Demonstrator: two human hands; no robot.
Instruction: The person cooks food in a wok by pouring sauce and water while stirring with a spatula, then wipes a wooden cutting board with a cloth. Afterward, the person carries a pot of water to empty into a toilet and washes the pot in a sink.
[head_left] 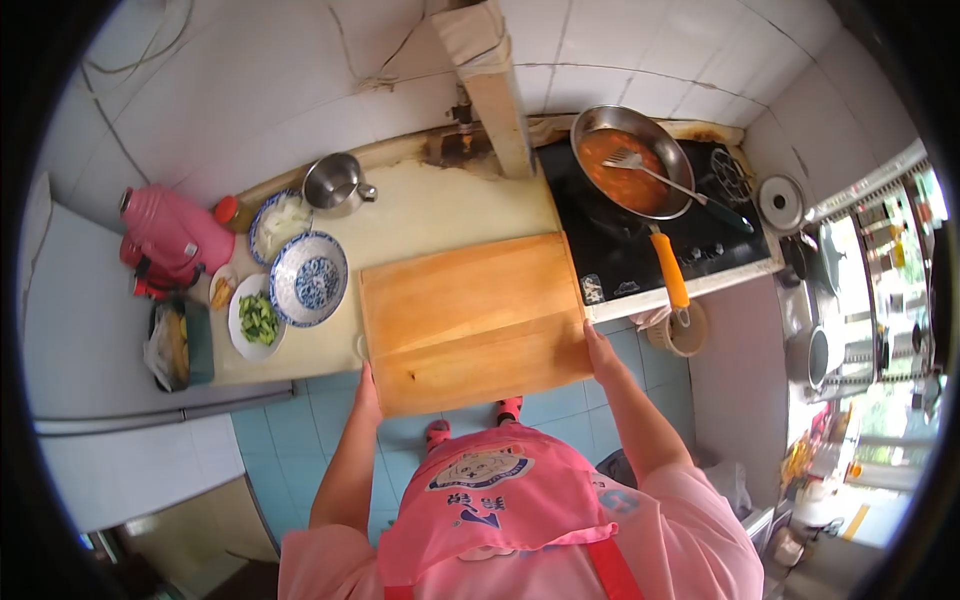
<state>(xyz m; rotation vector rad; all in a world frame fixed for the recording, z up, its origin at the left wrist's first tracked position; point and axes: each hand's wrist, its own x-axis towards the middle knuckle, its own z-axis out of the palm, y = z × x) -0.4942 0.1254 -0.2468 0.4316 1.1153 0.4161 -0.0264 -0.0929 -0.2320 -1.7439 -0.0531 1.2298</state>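
Observation:
A large wooden cutting board is held level between my two hands, its far part over the counter and its near part past the counter's front edge. My left hand grips its left side near the front corner. On the right side, my right hand holds the board's edge beside the stove. Fingers of both hands are partly hidden by the board. Left of the board are an empty blue-patterned bowl, a white bowl of chopped greens and a bowl of pale slices.
On the black stove a pan holds red sauce and a slotted spatula, its orange handle jutting forward. A metal pot, pink thermos and green bin stand left. A pipe rises behind the counter.

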